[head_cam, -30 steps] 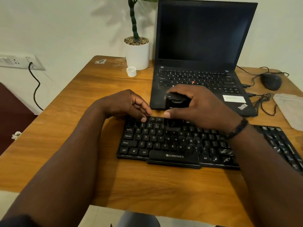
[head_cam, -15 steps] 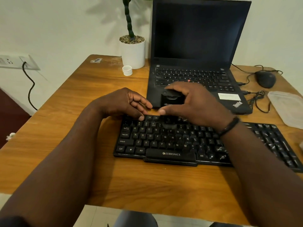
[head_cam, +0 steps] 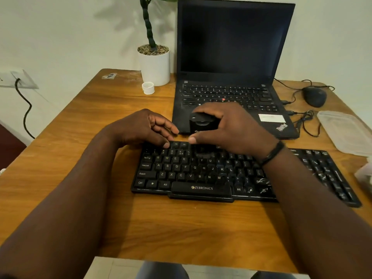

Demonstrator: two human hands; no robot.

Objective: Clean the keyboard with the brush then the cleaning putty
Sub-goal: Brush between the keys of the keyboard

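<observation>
Nearest us, our two forearms reach out over the wooden tabletop (head_cam: 181, 228). Past its front edge lies the black keyboard (head_cam: 191, 174), set lengthwise across the tabletop, its right end running out under our right forearm.

Our left hand (head_cam: 141, 129) rests at the keyboard's far left corner, fingers loosely curled and holding nothing, one fingertip touching the top row of keys. Just beside it, our right hand (head_cam: 231, 127) grips a small black brush (head_cam: 201, 122) from above, the thumb low on its near side and the other fingers wrapped over its top. The brush stands over the keyboard's top rows, close to the front edge of the laptop; its lower end looks to be on the keys, though blur and shadow there leave us unsure. A dark band circles the right wrist.

Behind the hands sits the open laptop (head_cam: 231, 57), its screen dark. To its left stand a small white cap (head_cam: 148, 88) and, farther back, a white pot (head_cam: 155, 67) with a green-stemmed plant. To the laptop's right lie a black mouse (head_cam: 315, 96) with tangled cables, and nearer the right edge a clear plastic bag (head_cam: 346, 131). We cannot make out the cleaning putty. A wall socket (head_cam: 16, 79) with a black cord plugged in is at the far left.
</observation>
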